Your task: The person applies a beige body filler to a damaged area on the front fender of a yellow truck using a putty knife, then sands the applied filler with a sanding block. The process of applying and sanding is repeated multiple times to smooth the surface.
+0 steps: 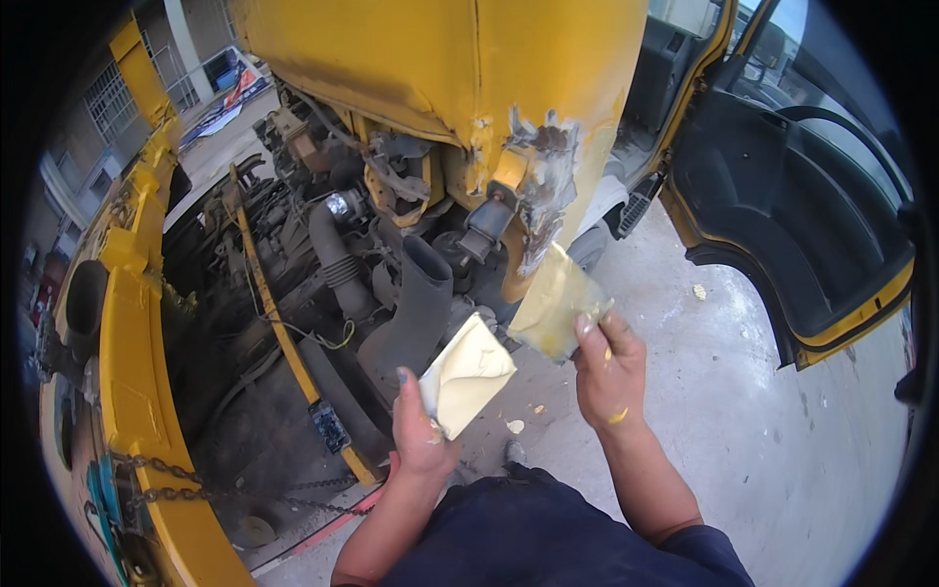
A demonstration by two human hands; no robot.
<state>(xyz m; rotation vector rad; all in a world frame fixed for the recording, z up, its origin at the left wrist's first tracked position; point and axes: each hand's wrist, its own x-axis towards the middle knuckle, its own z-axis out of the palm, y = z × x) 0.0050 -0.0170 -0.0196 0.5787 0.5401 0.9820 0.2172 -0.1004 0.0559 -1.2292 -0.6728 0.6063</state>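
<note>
My left hand (423, 435) grips a small rectangular board (469, 375) covered with pale cream paste. My right hand (611, 386) holds a flat, translucent-looking spreader (553, 303) smeared with paste, pinched at its lower right corner, with yellow smears on my fingers and wrist. Just above the spreader, the corner of a yellow truck cab (440, 49) has a rough patch of grey and whitish filler (548, 186) with chipped paint around it. The spreader's top edge overlaps the bottom of that patch; whether they touch I cannot tell.
An exposed engine bay (313, 245) with hoses, a black duct (425, 269) and a yellow bar lies at left, bordered by a yellow panel (137, 352) with chains. An open black-lined door (782, 196) hangs at right over concrete floor (724, 411).
</note>
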